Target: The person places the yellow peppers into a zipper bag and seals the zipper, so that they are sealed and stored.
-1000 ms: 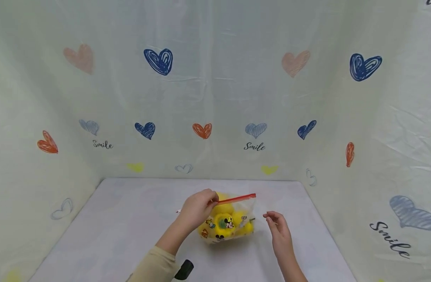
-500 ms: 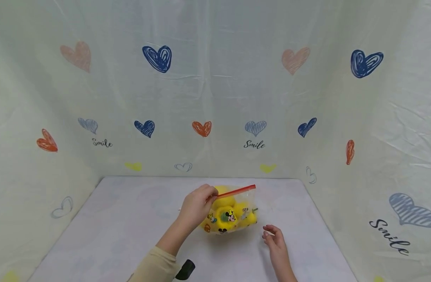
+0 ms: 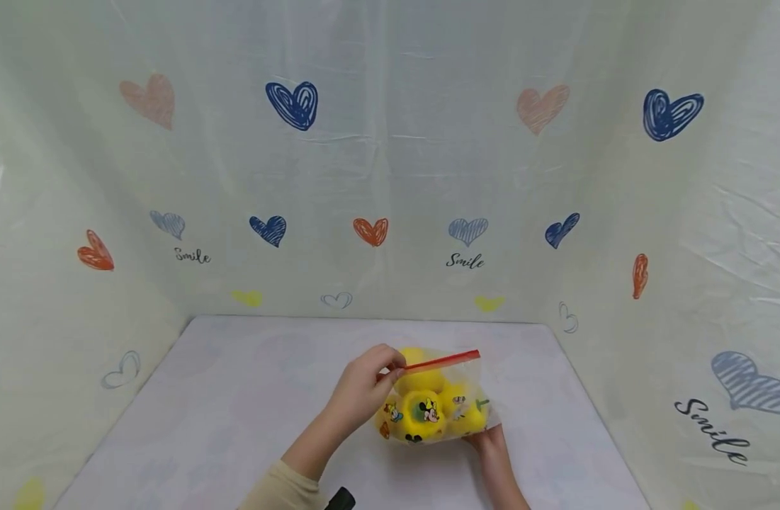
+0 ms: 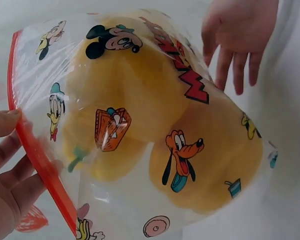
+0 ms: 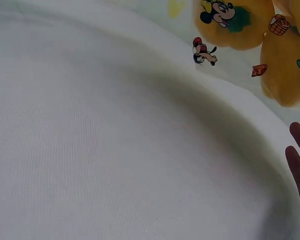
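Observation:
A clear zip bag (image 3: 453, 363) printed with cartoon figures hangs above the table, its red zip strip (image 4: 45, 175) along the top. Inside it are several yellow, rounded pieces (image 3: 421, 411) with green stem-like parts, resembling bell peppers. My left hand (image 3: 365, 386) pinches one end of the red strip between thumb and fingers. Under the bag's right lower corner is my right hand (image 3: 489, 448), its fingers partly hidden by the bag in the head view. In the left wrist view, that right hand (image 4: 242, 40) shows straight, spread fingers. Whether it touches the bag I cannot tell.
The white table (image 3: 249, 404) reaches back to a pale curtain (image 3: 415, 177) printed with hearts and "Smile", which also hangs along both sides. A black cylindrical object (image 3: 341, 499) is by my left forearm.
The bag has risen slightly, then shifted right and a little down with my left hand still pinching it. My right hand has gone from beside the bag to beneath its right side.

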Motion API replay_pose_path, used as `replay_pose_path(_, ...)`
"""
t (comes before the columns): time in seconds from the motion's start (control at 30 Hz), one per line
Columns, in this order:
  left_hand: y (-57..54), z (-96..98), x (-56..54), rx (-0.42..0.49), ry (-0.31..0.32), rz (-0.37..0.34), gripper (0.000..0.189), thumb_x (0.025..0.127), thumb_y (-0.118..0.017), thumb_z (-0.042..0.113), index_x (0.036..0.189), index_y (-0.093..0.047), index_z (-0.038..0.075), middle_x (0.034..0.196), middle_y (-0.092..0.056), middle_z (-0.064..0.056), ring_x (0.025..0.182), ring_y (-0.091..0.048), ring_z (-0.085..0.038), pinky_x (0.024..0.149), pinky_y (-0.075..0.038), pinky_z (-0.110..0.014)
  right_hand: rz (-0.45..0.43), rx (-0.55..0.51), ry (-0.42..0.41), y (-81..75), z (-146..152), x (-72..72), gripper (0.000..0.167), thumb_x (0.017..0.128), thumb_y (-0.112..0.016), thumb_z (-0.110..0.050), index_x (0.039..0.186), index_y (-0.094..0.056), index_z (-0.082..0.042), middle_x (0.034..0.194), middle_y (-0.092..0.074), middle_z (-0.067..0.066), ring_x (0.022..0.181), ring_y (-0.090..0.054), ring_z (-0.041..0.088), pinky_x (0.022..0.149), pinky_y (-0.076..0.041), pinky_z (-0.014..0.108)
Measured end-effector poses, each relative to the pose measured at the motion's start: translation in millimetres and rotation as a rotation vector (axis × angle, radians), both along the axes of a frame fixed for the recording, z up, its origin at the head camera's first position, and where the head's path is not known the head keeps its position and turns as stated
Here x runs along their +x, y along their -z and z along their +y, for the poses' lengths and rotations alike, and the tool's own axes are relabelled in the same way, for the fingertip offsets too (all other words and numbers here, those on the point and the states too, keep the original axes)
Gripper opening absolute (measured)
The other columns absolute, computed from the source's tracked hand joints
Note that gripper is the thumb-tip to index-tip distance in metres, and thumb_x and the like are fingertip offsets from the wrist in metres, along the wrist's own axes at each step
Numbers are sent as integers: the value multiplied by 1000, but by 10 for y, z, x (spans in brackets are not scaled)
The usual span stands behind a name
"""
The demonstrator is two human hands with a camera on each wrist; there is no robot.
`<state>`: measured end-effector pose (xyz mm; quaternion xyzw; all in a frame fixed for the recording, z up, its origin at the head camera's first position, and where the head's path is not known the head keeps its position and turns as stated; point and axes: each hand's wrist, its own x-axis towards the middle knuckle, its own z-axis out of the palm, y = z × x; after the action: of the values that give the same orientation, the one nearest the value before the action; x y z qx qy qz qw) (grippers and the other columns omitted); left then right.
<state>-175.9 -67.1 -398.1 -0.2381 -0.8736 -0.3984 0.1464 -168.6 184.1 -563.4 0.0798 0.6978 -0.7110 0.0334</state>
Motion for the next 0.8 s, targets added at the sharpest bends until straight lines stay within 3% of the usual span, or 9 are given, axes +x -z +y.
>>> replay_pose_path(0.1, 11, -19, 23, 27, 4, -7, 11, 91, -68, 6, 94, -64, 16, 93, -61, 7, 83, -57, -9, 70, -54, -22, 1, 9, 10, -5, -24, 10, 57, 104, -44, -34, 153, -25, -14, 155, -30, 8, 123, -46, 13, 104, -40, 44)
replay_pose_path(0.3, 86, -135, -1, 111, -64, -31, 14, 90, -69, 4, 93, -63, 16, 96, -62, 6, 89, -60, -14, 69, -54, -25, 15, 6, 91, 9, -47, 7, 49, 104, -45, -19, 150, -33, -10, 149, -41, 10, 109, -55, 3, 92, -48, 29)
replay_pose_path(0.5, 196, -285, -49, 207, -137, -127, 13, 92, -67, 7, 94, -63, 19, 95, -62, 7, 91, -60, -16, 75, -53, -36, 70, 22, 149, -32, -84, -10, 38, 102, -45, -10, 136, -43, 6, 127, -56, 15, 93, -60, 3, 85, -51, 26)
replay_pose_path(0.8, 367, -423, -100, 247, -259, -294, 5, 94, -64, 10, 96, -60, 13, 95, -63, 0, 89, -59, -19, 75, -53, -36, 126, 51, 165, -239, -113, -167, 20, 105, -37, -10, 117, -47, 4, 108, -59, 13, 90, -63, 10, 82, -54, 30)
